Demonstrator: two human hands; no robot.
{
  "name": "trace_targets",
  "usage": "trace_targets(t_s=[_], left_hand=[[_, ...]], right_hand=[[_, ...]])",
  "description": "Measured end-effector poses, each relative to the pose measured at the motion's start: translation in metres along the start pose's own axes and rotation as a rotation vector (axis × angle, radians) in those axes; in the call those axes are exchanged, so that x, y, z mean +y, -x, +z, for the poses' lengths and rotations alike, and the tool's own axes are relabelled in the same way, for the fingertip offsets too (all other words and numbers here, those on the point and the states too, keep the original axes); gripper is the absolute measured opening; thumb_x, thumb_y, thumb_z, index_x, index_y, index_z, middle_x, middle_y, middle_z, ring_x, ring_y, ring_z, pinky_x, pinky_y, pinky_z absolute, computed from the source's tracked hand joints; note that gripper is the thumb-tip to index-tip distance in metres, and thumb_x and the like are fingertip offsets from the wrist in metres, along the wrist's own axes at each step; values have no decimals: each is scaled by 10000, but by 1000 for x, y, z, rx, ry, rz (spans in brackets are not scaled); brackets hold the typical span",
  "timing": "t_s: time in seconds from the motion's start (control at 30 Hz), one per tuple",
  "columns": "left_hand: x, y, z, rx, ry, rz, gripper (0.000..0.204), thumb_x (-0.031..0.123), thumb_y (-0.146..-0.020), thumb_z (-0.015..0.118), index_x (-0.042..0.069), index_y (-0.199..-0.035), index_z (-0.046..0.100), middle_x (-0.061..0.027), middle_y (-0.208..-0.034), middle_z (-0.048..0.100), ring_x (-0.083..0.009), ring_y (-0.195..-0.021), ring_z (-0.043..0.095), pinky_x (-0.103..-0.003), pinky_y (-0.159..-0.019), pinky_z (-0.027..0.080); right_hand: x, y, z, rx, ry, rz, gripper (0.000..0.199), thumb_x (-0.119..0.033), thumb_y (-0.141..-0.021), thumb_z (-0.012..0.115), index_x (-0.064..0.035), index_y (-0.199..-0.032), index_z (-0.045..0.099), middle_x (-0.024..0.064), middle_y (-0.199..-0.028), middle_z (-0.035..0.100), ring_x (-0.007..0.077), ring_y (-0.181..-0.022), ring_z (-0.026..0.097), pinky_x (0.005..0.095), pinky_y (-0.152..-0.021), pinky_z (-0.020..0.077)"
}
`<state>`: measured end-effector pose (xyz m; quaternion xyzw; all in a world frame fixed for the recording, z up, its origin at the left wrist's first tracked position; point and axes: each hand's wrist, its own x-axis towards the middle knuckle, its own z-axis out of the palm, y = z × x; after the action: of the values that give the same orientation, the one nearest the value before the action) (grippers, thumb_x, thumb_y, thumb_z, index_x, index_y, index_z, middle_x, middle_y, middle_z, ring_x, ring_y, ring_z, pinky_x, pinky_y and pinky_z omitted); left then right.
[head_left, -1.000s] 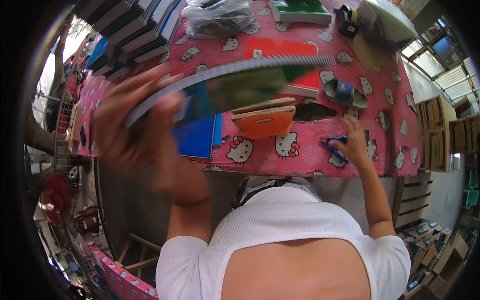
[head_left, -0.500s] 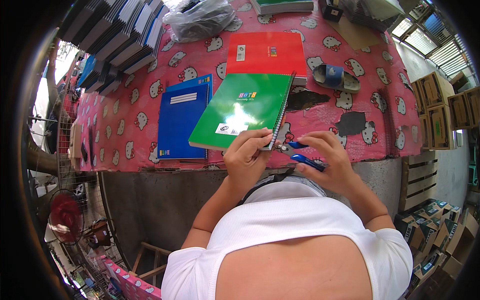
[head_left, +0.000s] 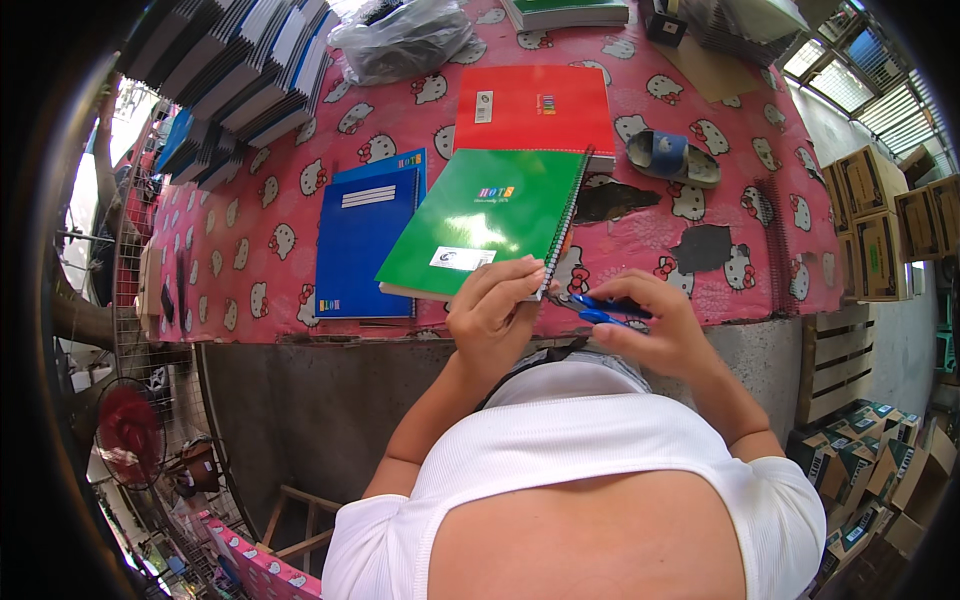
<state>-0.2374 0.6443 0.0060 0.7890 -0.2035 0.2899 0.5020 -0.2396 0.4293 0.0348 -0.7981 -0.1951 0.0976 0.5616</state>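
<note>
The left hand [head_left: 495, 310] gripped the near corner of the green spiral notebook [head_left: 485, 222], which lay at the worktop's [head_left: 250, 270] near edge, overlapping a red notebook [head_left: 535, 105] behind it, with a blue notebook [head_left: 362, 240] just beside it. The right hand [head_left: 650, 325] clasped blue-handled pliers [head_left: 600, 308], their tip at the spiral's near end.

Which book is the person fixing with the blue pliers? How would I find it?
Look at the pink cartoon-cat tablecloth, then its near edge where both hands meet. The left hand pins down the green spiral notebook, while the right hand holds blue-handled pliers at its wire coil. It is the only green one, lying over a blue notebook and a red notebook.
</note>
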Motion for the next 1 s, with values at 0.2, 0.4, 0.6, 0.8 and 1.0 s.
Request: trace_targets(t_s=[0.2,0.4,0.6,0.8,1.0], left_hand=[[-9,-10,-11,32,-68,198,211,-87,-678,742,1,-830,625,-131,-902,678,-248,-860,670,-344,-790,523],[-70,-21,-130,1010,79,-298,250,38,-856,662,66,-834,415,-122,-1026,647,-178,-934,617,-317,-829,503],[-175,89,-205,1358,184,-793,246,124,-857,690,-16,-989,538,-95,-988,622,-194,-892,602,-331,-777,517],[-159,47,-166,816,-1214,-589,410,150,-794,733,-27,-1084,503,-159,-1126,531,-309,-1076,516,-444,-909,428],[-67,-6,12,-82,-668,-317,563,182,-703,744,162,-1226,535,-52,-1225,513,-268,-1263,396,-639,-1019,185]], right_hand=[[13,-14,-1,-322,-813,536,300,-225,-864,673,23,-1028,640,77,-899,671,118,-813,622,254,-727,493],[120,-3,-51,376,467,136,407,-298,-780,729,-43,-1080,627,104,-1041,647,205,-917,628,343,-840,476],[115,-60,-52,404,725,-208,313,-161,-731,741,-34,-998,638,111,-1124,623,323,-1045,566,390,-925,433],[120,-205,-23,124,848,-490,339,-164,-691,722,-50,-999,641,107,-1099,600,315,-1022,548,405,-893,455],[148,-235,13,-48,1093,-435,170,-160,-740,611,-70,-882,636,88,-916,600,286,-930,600,399,-758,509]])
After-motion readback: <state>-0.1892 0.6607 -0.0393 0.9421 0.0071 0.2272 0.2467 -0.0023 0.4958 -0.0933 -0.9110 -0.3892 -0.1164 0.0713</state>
